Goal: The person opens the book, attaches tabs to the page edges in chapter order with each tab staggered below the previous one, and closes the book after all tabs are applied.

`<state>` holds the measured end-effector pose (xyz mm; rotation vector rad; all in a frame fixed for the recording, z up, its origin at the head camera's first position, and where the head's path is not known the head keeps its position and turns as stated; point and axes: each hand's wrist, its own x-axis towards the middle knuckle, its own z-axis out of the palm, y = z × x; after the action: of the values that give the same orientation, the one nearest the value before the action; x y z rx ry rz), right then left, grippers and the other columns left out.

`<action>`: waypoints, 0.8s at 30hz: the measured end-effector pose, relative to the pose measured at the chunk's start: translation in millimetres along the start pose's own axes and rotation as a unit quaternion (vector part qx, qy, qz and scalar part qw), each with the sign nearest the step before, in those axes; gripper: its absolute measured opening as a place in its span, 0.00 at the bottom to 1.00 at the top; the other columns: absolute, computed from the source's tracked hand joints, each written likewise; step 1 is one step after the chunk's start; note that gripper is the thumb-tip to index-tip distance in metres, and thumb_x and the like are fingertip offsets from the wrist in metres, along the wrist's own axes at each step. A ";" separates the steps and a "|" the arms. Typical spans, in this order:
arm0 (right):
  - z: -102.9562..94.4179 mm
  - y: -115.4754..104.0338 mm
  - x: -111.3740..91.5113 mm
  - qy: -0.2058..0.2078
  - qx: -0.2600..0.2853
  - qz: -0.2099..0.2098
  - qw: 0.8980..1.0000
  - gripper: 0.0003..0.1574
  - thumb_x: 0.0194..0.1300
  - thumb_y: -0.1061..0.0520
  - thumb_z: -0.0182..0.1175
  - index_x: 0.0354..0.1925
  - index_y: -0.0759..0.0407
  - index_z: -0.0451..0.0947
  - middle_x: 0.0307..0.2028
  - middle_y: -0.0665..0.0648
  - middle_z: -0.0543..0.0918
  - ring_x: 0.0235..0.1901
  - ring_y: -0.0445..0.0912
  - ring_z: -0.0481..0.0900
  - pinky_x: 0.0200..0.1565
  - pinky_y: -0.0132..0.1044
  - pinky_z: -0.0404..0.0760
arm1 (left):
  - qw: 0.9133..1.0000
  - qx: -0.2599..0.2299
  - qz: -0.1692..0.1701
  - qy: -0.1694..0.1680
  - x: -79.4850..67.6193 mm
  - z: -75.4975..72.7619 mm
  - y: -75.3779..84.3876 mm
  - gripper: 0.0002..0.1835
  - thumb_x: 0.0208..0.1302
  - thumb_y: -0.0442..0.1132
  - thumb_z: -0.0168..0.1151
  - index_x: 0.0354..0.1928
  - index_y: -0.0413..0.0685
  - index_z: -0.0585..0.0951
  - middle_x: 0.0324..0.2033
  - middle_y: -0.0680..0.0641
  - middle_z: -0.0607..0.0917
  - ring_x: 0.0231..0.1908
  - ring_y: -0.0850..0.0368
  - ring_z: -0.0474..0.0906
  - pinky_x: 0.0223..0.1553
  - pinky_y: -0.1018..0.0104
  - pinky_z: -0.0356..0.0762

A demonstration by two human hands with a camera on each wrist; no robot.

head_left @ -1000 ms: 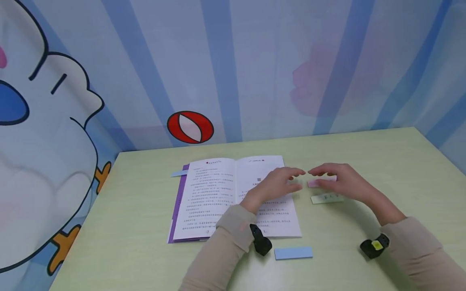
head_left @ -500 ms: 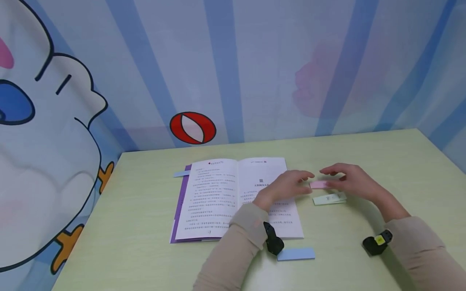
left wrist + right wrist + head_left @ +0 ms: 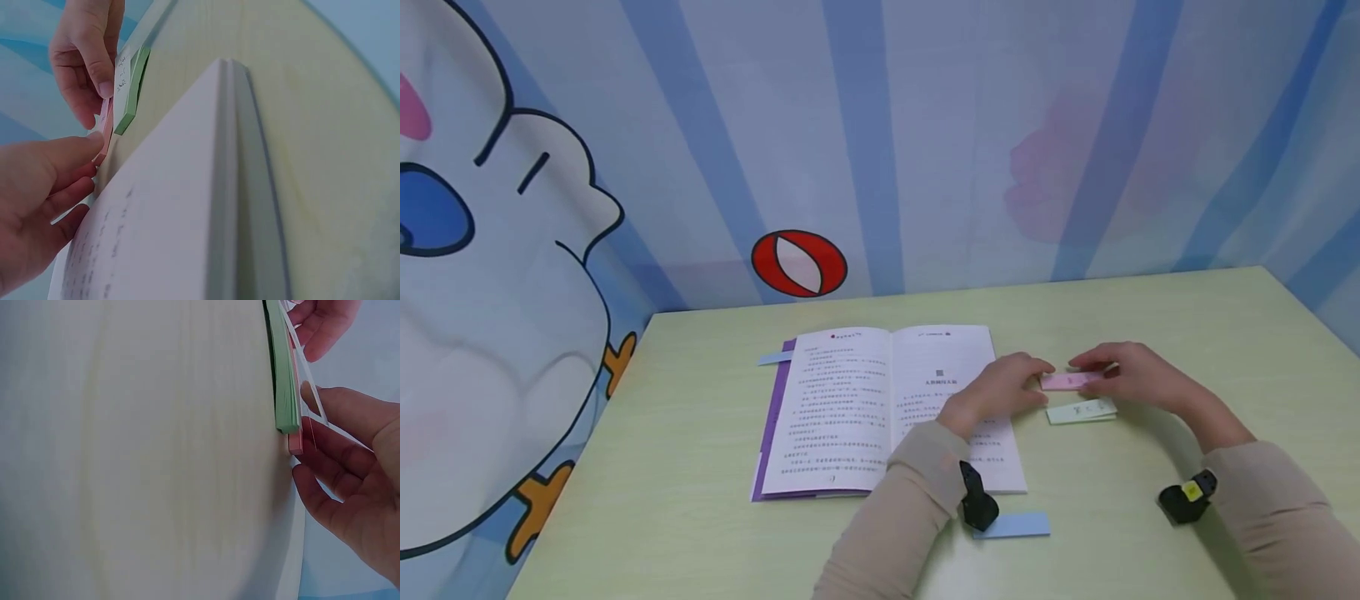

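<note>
A pink pad of sticky notes (image 3: 1067,381) lies on the table right of the open book (image 3: 842,400). My left hand (image 3: 1000,387) has thumb and fingers bent around the pad's left end; in the left wrist view its thumb (image 3: 81,145) meets the pink pad (image 3: 106,134). My right hand (image 3: 1142,377) pinches the other end between thumb and fingers, which partly hide it. Just nearer to me lies a pale green sticky note pad (image 3: 1078,412) with handwriting. In the right wrist view, its thin top sheet (image 3: 306,362) stands lifted from the green stack (image 3: 284,387).
A blue sticky note pad (image 3: 1018,525) lies near the front, partly hidden by the left wrist camera (image 3: 977,500). A blue tab (image 3: 775,357) sticks out from the book's left side. A patterned curtain (image 3: 955,167) stands behind the table (image 3: 1210,333).
Both hands have come down to the pink pad. The left hand has moved right toward its left end, and the right hand has shifted slightly right, uncovering more of the pink pad.
</note>
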<state>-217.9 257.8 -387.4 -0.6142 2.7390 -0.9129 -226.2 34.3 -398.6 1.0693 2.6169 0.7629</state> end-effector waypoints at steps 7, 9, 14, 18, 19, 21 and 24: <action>-0.5 2.7 2.3 -0.008 -0.003 -0.029 1.000 0.24 0.55 0.57 0.67 0.49 0.68 0.78 0.42 0.59 0.82 0.39 0.47 0.76 0.38 0.33 0.77 | 0.999 0.033 -0.017 0.021 3.4 3.7 3.5 0.21 0.63 0.37 0.59 0.58 0.45 0.75 0.47 0.49 0.78 0.43 0.63 0.73 0.45 0.80 0.66; -0.8 3.0 4.0 -0.013 -0.010 -0.039 0.999 0.23 0.55 0.59 0.67 0.48 0.68 0.79 0.40 0.57 0.82 0.37 0.46 0.76 0.38 0.34 0.78 | 0.999 0.038 -0.024 0.030 4.2 4.9 4.4 0.20 0.63 0.37 0.60 0.57 0.46 0.77 0.46 0.50 0.79 0.42 0.63 0.73 0.43 0.81 0.65; -1.7 4.4 6.9 -0.020 -0.023 -0.047 0.998 0.20 0.53 0.63 0.67 0.46 0.67 0.80 0.37 0.54 0.81 0.34 0.44 0.75 0.36 0.34 0.77 | 0.997 0.056 -0.034 0.047 6.8 8.2 7.0 0.17 0.63 0.36 0.59 0.54 0.47 0.79 0.43 0.51 0.79 0.39 0.64 0.72 0.40 0.82 0.64; -2.7 3.0 8.3 -0.022 -0.025 -0.046 0.998 0.19 0.53 0.64 0.67 0.45 0.68 0.80 0.36 0.54 0.80 0.32 0.44 0.74 0.34 0.34 0.76 | 0.995 0.058 -0.047 0.060 8.3 10.4 8.3 0.15 0.63 0.37 0.60 0.52 0.47 0.81 0.41 0.51 0.80 0.38 0.64 0.72 0.38 0.81 0.65; -2.9 2.3 8.5 -0.023 -0.025 -0.044 0.998 0.19 0.52 0.65 0.67 0.45 0.68 0.80 0.36 0.54 0.80 0.32 0.44 0.74 0.33 0.33 0.76 | 0.995 0.059 -0.052 0.064 8.4 10.9 8.4 0.15 0.62 0.37 0.61 0.51 0.47 0.81 0.41 0.51 0.80 0.37 0.63 0.72 0.38 0.81 0.65; -3.2 1.0 8.7 -0.026 -0.022 -0.042 0.999 0.18 0.53 0.65 0.67 0.44 0.68 0.81 0.35 0.54 0.80 0.31 0.44 0.73 0.33 0.33 0.76 | 0.994 0.059 -0.058 0.070 9.0 11.9 8.3 0.15 0.62 0.37 0.61 0.51 0.47 0.82 0.40 0.52 0.80 0.36 0.64 0.71 0.38 0.81 0.65; -3.3 -0.1 8.6 -0.028 -0.016 -0.041 0.999 0.17 0.53 0.65 0.67 0.43 0.69 0.81 0.34 0.54 0.80 0.30 0.44 0.72 0.32 0.33 0.75 | 0.994 0.058 -0.060 0.078 9.6 13.5 8.5 0.14 0.61 0.38 0.62 0.50 0.47 0.82 0.39 0.52 0.81 0.35 0.64 0.70 0.37 0.80 0.64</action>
<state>-226.5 255.7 -385.1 -0.7505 2.7006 -0.8574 -222.9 51.3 -405.4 0.9044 2.8581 0.7025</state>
